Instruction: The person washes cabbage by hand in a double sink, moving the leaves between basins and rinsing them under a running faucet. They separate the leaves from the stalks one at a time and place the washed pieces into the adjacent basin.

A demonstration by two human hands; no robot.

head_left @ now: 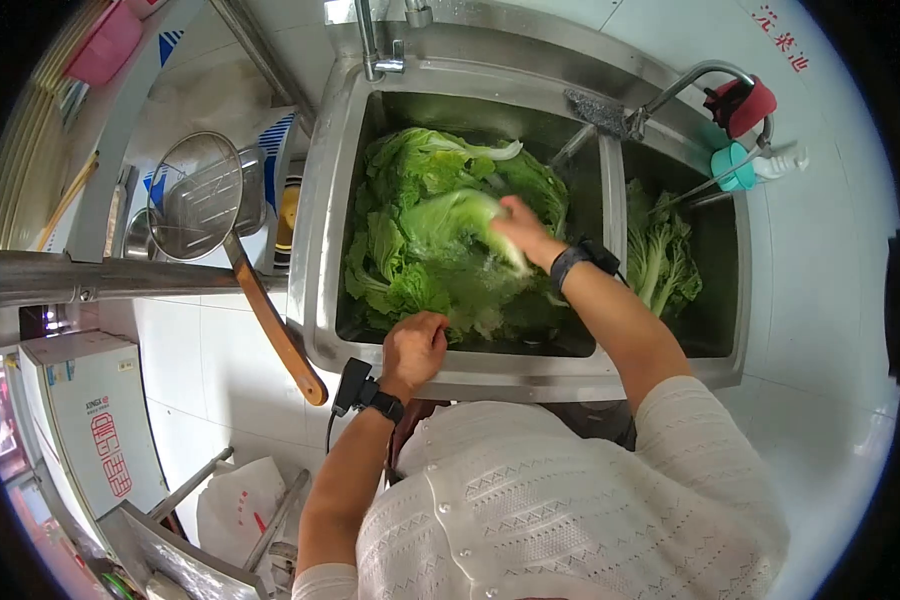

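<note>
A steel sink basin [335, 200] holds water and many green cabbage leaves [395, 250]. My right hand [523, 232] is over the basin, gripping the pale stem end of a cabbage leaf [455, 220] that is blurred by motion in the water. My left hand [416, 345] rests at the near edge of the basin with its fingers curled in, close to the leaves; whether it holds anything is hidden. Both wrists wear black straps with small devices.
More leafy greens [660, 260] lie in the right basin. A wood-handled strainer [275, 330] hangs left of the sink. Behind are a tap [370, 50] and a curved pipe [705, 75] with a red item. A white cabinet [95, 420] stands at lower left.
</note>
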